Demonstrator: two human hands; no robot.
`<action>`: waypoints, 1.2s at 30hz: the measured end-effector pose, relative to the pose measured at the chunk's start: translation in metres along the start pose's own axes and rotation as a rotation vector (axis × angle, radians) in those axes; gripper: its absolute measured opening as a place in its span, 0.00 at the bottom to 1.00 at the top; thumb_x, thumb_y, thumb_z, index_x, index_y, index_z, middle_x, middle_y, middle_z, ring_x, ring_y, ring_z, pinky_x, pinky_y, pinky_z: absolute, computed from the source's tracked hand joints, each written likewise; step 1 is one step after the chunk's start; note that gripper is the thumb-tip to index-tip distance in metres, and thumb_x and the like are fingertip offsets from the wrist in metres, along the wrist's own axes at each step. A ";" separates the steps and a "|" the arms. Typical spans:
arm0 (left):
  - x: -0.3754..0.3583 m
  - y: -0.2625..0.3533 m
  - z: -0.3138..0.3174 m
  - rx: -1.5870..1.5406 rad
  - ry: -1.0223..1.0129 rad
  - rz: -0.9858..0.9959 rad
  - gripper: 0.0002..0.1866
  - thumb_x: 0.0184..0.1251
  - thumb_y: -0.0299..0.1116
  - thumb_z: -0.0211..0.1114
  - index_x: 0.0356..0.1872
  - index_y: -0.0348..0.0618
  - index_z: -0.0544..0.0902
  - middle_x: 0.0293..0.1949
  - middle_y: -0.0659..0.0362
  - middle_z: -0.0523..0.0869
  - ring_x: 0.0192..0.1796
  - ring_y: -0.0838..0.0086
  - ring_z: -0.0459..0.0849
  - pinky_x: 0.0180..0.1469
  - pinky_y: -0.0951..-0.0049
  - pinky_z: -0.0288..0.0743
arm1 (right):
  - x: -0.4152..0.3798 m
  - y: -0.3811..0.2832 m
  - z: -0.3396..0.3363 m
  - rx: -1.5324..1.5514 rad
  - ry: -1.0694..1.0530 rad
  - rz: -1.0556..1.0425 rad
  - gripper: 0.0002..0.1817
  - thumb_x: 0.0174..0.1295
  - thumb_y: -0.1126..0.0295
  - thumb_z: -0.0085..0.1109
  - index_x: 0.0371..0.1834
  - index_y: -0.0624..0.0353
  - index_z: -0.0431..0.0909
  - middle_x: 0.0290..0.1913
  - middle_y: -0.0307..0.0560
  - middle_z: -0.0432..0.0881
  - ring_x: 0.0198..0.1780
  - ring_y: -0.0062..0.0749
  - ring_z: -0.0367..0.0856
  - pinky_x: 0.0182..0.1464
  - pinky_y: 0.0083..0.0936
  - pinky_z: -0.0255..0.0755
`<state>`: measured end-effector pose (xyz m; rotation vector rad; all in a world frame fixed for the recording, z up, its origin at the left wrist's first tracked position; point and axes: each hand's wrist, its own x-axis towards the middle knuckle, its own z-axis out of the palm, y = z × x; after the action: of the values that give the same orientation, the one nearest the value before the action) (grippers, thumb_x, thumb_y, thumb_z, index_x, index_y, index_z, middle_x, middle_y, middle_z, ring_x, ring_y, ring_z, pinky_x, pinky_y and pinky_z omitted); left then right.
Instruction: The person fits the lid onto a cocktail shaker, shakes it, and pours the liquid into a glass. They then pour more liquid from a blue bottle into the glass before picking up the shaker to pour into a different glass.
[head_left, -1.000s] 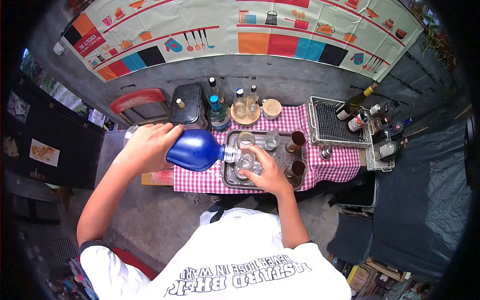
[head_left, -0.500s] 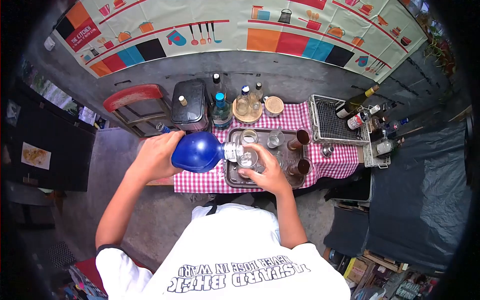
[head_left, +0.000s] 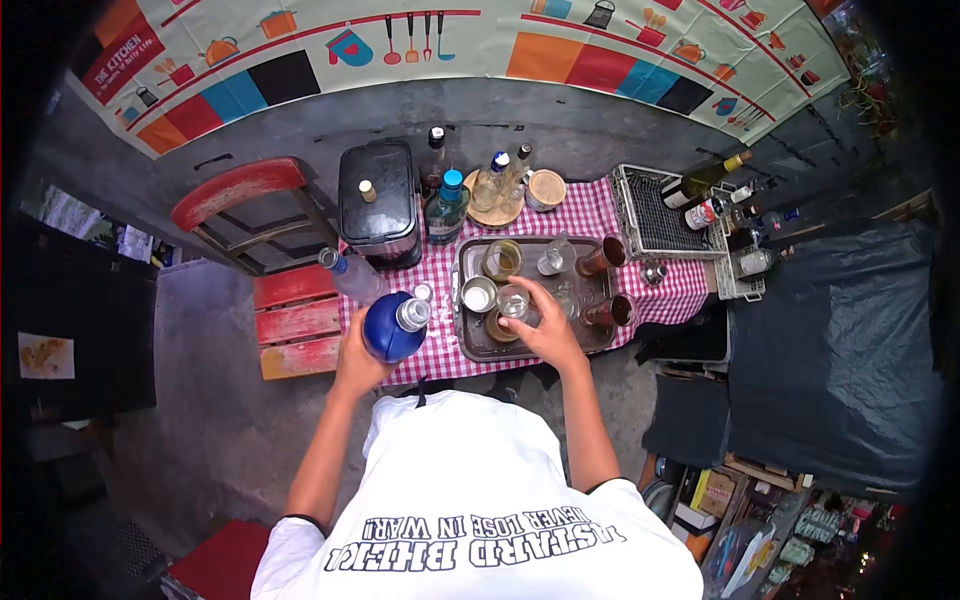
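Note:
My left hand [head_left: 360,358] is wrapped round a blue bottle [head_left: 386,330], whose silvery neck leans toward the tray. In my right hand [head_left: 548,335] a small clear glass [head_left: 514,300] is held above the brown tray [head_left: 560,350]. Close to that glass stands a small cup with white inside [head_left: 478,294]. Behind it on the tray is a larger glass [head_left: 502,258], with a clear tumbler [head_left: 555,256] to its right. Two dark reddish-brown cups [head_left: 601,258] occupy the tray's right side. Another glass [head_left: 499,326] is partly hidden beneath my right hand.
A frosted bottle [head_left: 352,276] and a white cap [head_left: 423,292] are near my left hand. Behind are a black-lidded bin [head_left: 378,195], a teal-capped bottle [head_left: 446,210] and small bottles on a wooden board [head_left: 496,215]. A wire basket [head_left: 640,240] stands right, a red chair [head_left: 290,310] left.
The blue bottle has been tipped back from the glass toward upright and moved left with my left hand. My right hand still holds the glass, now slightly apart from the bottle. The view has shifted.

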<state>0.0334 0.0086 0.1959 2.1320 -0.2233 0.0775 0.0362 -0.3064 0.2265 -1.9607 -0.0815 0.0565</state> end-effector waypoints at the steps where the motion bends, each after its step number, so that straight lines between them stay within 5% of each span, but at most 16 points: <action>1: -0.002 -0.009 0.002 -0.006 -0.011 0.001 0.43 0.38 0.27 0.83 0.60 0.41 0.70 0.49 0.46 0.86 0.52 0.53 0.87 0.53 0.59 0.80 | 0.000 0.009 0.004 -0.077 0.012 0.025 0.34 0.55 0.75 0.72 0.67 0.56 0.71 0.59 0.47 0.79 0.62 0.34 0.77 0.63 0.31 0.71; 5: -0.008 -0.040 0.006 -0.060 -0.041 -0.060 0.47 0.35 0.27 0.84 0.62 0.41 0.69 0.53 0.45 0.84 0.57 0.52 0.84 0.58 0.57 0.78 | 0.006 0.022 0.013 -0.238 -0.043 0.129 0.35 0.56 0.70 0.72 0.69 0.56 0.69 0.62 0.52 0.78 0.64 0.43 0.76 0.66 0.34 0.69; 6: -0.008 -0.043 0.006 -0.084 -0.061 -0.060 0.47 0.34 0.27 0.84 0.62 0.41 0.69 0.54 0.46 0.83 0.57 0.53 0.84 0.59 0.57 0.77 | 0.008 0.028 0.015 -0.273 -0.063 0.140 0.38 0.56 0.68 0.72 0.71 0.59 0.67 0.64 0.59 0.76 0.66 0.51 0.75 0.65 0.35 0.69; 15: -0.008 -0.059 -0.007 -0.131 -0.141 -0.085 0.47 0.34 0.27 0.84 0.63 0.43 0.70 0.54 0.47 0.83 0.57 0.54 0.84 0.59 0.59 0.77 | 0.025 0.042 0.028 -0.569 -0.133 0.231 0.42 0.59 0.62 0.68 0.75 0.62 0.60 0.68 0.69 0.70 0.69 0.58 0.70 0.70 0.39 0.65; 27: -0.010 -0.074 -0.013 -0.158 -0.128 -0.083 0.45 0.36 0.27 0.83 0.63 0.44 0.70 0.54 0.46 0.84 0.58 0.51 0.84 0.58 0.57 0.77 | 0.037 0.022 0.033 -0.634 -0.150 0.221 0.42 0.59 0.64 0.68 0.76 0.58 0.59 0.60 0.64 0.74 0.63 0.59 0.73 0.64 0.41 0.69; 31: -0.009 -0.065 -0.010 -0.132 -0.123 -0.098 0.45 0.36 0.28 0.82 0.62 0.45 0.71 0.53 0.46 0.84 0.57 0.50 0.84 0.58 0.57 0.77 | 0.037 0.020 0.034 -0.629 -0.120 0.222 0.41 0.60 0.67 0.66 0.77 0.58 0.58 0.67 0.65 0.70 0.68 0.58 0.70 0.67 0.41 0.68; 36: -0.011 -0.061 -0.004 -0.117 -0.169 -0.086 0.46 0.34 0.28 0.83 0.62 0.44 0.71 0.54 0.46 0.83 0.58 0.50 0.83 0.59 0.56 0.76 | 0.030 0.019 0.029 -0.461 -0.007 0.029 0.37 0.58 0.69 0.69 0.71 0.56 0.65 0.64 0.59 0.74 0.65 0.55 0.72 0.65 0.40 0.69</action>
<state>0.0348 0.0459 0.1460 2.0292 -0.2290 -0.1631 0.0644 -0.2844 0.1982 -2.4232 -0.0753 0.0685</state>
